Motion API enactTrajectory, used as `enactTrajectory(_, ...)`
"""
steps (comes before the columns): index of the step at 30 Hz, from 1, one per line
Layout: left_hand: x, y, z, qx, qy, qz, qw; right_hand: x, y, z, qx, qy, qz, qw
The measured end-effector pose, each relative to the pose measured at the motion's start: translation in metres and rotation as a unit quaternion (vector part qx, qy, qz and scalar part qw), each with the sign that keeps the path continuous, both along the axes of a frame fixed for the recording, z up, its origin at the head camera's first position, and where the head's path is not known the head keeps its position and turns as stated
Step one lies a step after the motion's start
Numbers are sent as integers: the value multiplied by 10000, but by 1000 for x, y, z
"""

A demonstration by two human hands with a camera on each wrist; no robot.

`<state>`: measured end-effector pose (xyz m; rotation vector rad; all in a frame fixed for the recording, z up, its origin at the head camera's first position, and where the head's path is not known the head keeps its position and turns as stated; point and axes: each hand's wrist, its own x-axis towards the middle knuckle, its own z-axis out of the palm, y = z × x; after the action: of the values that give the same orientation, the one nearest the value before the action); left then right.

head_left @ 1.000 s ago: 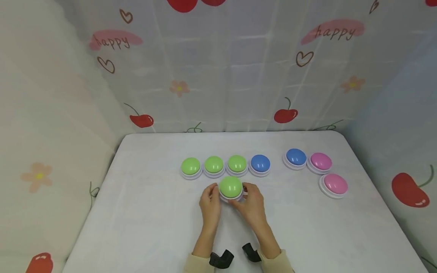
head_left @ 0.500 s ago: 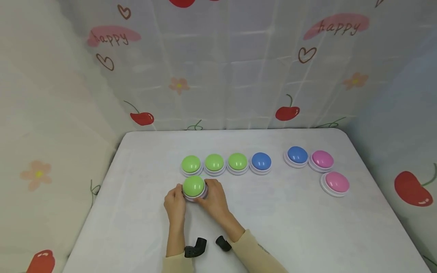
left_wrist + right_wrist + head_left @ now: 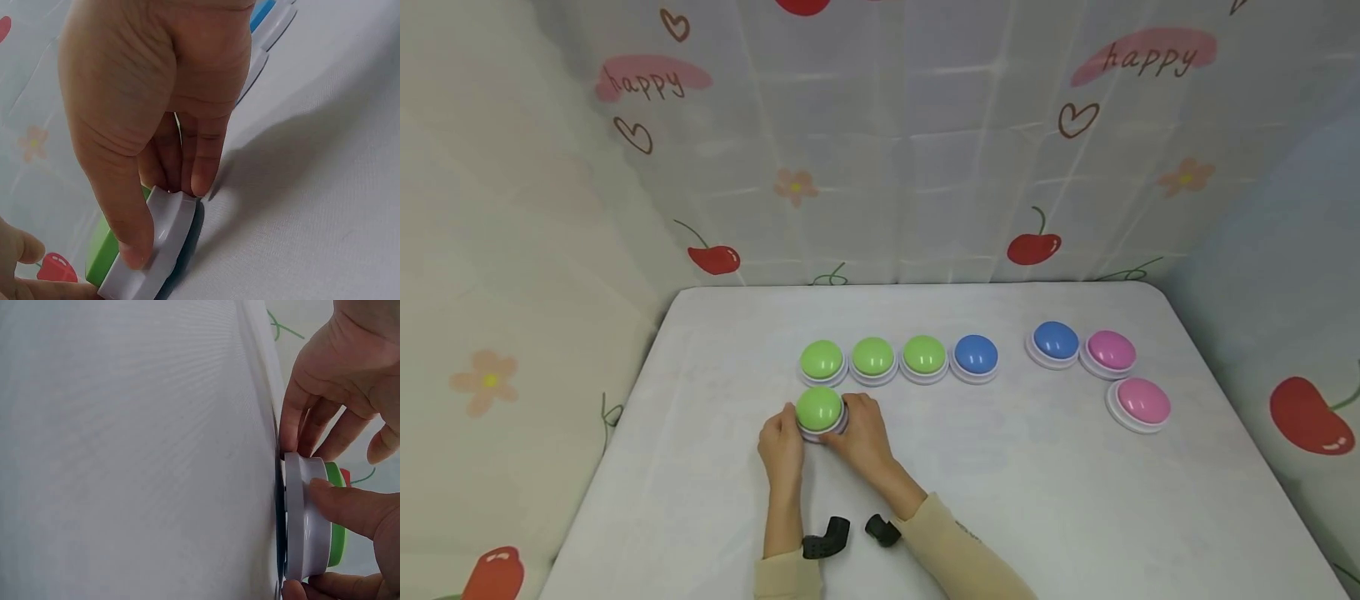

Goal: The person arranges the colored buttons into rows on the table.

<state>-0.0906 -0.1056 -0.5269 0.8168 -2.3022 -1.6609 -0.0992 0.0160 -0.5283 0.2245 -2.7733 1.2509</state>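
The right hand (image 3: pixel 863 433) pinches the white base of the held green button (image 3: pixel 818 408), thumb laid along its near side and fingers round its right side. The left hand (image 3: pixel 781 446) rests extended fingertips against the left side, its thumb standing away from the base. The held green button sits upright, dome up; whether the base touches the table (image 3: pixel 662 483) or hangs just over it I cannot tell. Over the last second both hands have carried it left, from the near side of the row's middle to the near side of the leftmost green button (image 3: pixel 821 359), which puts it level with the row's left end. Beyond, the row is unchanged: the leftmost green button, the second green button (image 3: pixel 872 356), the third green button (image 3: pixel 924 354) and the row's blue button (image 3: pixel 976 354). Farther right lie another blue button (image 3: pixel 1056 340), the far pink button (image 3: pixel 1111 349) and the near pink button (image 3: pixel 1143 401).
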Motion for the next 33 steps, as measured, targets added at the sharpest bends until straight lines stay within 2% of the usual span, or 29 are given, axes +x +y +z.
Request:
enactTrajectory(9, -2, 3, -3, -123, 199, 131, 9996, 0, 0, -3, -61, -120, -56, 9999)
enactTrajectory(15, -3, 4, -3, -192, 208, 123, 9995, -1, -1, -6, -46, -232, -84, 9997)
enactTrajectory(25, -1, 4, -7, 23, 167, 176, 9997, -1, -2, -9, -11, -96, -61, 9999)
enactTrajectory(33, -1, 1, -8, 172, 52, 25, 9998, 0, 1, -11, -97, -59, -12, 9999)
